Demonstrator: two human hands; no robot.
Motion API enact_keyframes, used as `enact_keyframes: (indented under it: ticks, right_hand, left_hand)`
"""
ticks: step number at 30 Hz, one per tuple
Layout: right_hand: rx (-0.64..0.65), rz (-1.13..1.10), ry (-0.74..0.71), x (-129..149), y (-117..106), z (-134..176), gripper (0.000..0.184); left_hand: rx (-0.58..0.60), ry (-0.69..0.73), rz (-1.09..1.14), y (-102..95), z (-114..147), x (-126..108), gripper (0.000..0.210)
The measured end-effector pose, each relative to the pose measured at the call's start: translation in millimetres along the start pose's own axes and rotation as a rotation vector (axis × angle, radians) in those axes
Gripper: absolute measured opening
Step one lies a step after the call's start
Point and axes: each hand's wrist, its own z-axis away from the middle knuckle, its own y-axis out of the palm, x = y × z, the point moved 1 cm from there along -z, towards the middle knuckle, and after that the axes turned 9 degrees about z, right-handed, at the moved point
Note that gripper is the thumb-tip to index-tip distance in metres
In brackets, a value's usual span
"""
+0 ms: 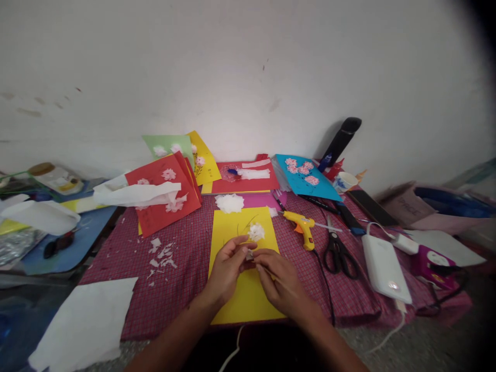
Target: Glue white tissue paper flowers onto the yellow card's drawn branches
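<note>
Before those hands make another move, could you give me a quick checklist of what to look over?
1. Small white piece pinched in the left hand: ok.
2. Right hand's grip: cannot tell; its fingertips are close by, partly hidden.
3. Yellow sheet lying under both hands: ok.
4. White flower on the sheet, visible beyond the fingers: ok.
5. Glue gun hot: cannot tell; it lies right of the sheet.
6. Paper scraps cleared away: not ok; they litter the cloth at left.
</note>
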Motion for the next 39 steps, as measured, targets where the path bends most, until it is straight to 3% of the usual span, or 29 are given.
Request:
enact_keyframes:
  ticks: [8, 12, 15, 19, 23, 30, 39]
  right_hand:
    - [-0.013, 0.032, -0.019, -4.4, -2.7, 2.7, 0.023]
    - [0.007, 0.044, -0.093, -4.2, -9.8, 4.0, 0.026]
    - [0.047, 0.06, -0.187, -2.2, -17.0, 4.1, 0.033]
    - [0.088, 0.053, -0.25, 0.2, -23.2, 3.5, 0.04]
    - [0.108, 0.025, -0.239, -2.1, -22.6, 5.9, 0.039]
    - [0.059, -0.012, -0.099, -6.6, -17.3, 6.6, 0.027]
    - [-0.071, -0.338, 0.416, -13.3, -4.9, 13.9, 0.016]
  left_hand:
    - [0.044, -0.013, -0.015, -4.7, 0.3, -3.2, 0.032]
    - [0.077, -0.043, -0.095, -9.6, -1.5, -10.3, 0.032]
    - [0.167, -0.08, -0.175, -11.8, -2.8, -16.8, 0.028]
    - [0.218, -0.019, -0.297, -12.8, -4.2, -20.8, 0.022]
    - [0.209, 0.016, -0.279, -13.9, -5.6, -18.6, 0.023]
    - [0.125, 0.056, -0.207, -12.2, -2.9, -14.8, 0.021]
    - [0.101, 0.021, -0.103, -16.5, -6.5, -6.2, 0.025]
